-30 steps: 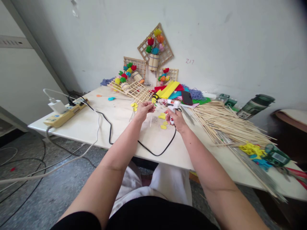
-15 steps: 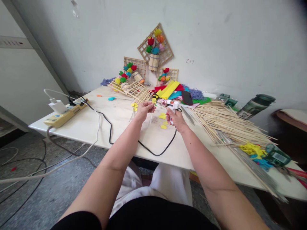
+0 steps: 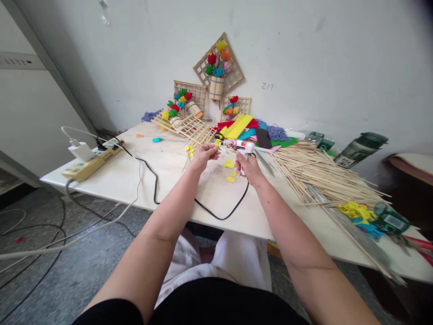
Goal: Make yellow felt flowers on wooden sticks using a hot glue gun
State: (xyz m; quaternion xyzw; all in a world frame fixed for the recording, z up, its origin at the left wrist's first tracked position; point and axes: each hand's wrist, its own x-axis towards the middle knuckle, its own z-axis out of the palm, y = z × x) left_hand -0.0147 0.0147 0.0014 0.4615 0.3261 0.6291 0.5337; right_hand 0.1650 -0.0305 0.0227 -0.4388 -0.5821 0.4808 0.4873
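My left hand (image 3: 207, 155) pinches a small yellow paper flower (image 3: 217, 142) at its fingertips, over the middle of the white table. Some green shows just under the petals. In my right hand (image 3: 248, 166) is a white hot glue gun (image 3: 249, 147), fingers wrapped round its handle, with its patterned front end pointing left towards the flower. A small gap seems to lie between the two. Several cut yellow petals (image 3: 229, 163) lie on the table between my hands. More finished yellow pieces (image 3: 189, 149) on thin stems rest left of my left hand.
Stick lattices with coloured paper flowers (image 3: 182, 101) stand at the back. Folded crepe paper (image 3: 241, 126) and a phone (image 3: 263, 138) lie behind the glue gun. Wooden sticks (image 3: 324, 174) spread over the right side. A black cord (image 3: 216, 218) loops near the front edge; a power strip (image 3: 91, 163) sits left.
The thin stem that hung below my left hand no longer shows there. The flower and the glue gun have shifted only slightly; both hands keep their hold.
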